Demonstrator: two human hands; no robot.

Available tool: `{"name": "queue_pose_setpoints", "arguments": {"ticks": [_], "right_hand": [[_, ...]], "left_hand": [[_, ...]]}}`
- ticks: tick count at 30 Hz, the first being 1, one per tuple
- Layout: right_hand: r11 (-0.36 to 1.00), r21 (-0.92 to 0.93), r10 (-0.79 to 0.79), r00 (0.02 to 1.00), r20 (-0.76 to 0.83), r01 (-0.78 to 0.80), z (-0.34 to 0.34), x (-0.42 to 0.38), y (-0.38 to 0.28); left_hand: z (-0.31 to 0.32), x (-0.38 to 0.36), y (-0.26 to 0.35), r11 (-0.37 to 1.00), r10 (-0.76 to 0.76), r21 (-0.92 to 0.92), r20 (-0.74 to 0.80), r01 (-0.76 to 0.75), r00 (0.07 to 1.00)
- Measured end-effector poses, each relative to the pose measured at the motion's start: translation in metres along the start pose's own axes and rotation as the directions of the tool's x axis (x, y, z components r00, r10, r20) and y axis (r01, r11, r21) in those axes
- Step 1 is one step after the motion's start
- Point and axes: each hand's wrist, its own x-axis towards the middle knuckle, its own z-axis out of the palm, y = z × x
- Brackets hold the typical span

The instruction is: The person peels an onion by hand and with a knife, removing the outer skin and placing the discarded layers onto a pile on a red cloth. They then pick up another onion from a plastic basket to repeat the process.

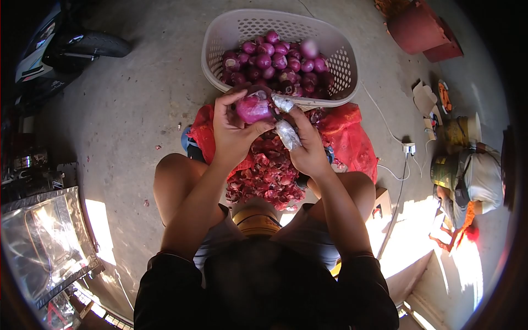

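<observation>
A red onion (254, 107) with shiny purple skin is held in my left hand (228, 118), fingers curled round its far side and the thumb along its near side. My right hand (302, 137) meets the onion from the right. Its thumb and forefinger tips are wrapped in silver tape or foil. Something small and dark shows between those two tips, too little to name. Just beyond my hands stands a pale plastic basket (220, 38) holding several red onions (280, 60). Below my hands lies a heap of red onion peels (267, 176) on a red mesh bag (352, 137).
A yellow bucket (256, 221) is between my legs. White cables and a plug (408, 148) lie on the floor at right. A red container (418, 27) is at the far right, a motorbike wheel (99, 44) at far left, a clear-plastic-covered item (44, 242) at near left.
</observation>
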Motion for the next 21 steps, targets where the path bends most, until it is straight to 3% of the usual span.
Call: {"name": "queue_pose_setpoints", "arguments": {"ticks": [5, 16, 21], "right_hand": [[0.997, 0.064, 0.037, 0.999, -0.008, -0.036, 0.002, 0.004, -0.007], [0.997, 0.077, 0.006, 0.993, -0.114, 0.003, 0.000, 0.012, -0.010], [0.968, 0.202, 0.138, 0.989, 0.057, -0.146, -0.005, 0.005, -0.018]], "left_hand": [[0.000, 0.002, 0.000, 0.994, 0.084, 0.063, 0.058, -0.088, 0.995], [0.001, 0.000, 0.006, 0.992, 0.057, 0.108, 0.015, -0.058, 0.998], [-0.001, 0.000, 0.006, 0.996, 0.034, 0.082, 0.017, -0.035, 0.999]]}}
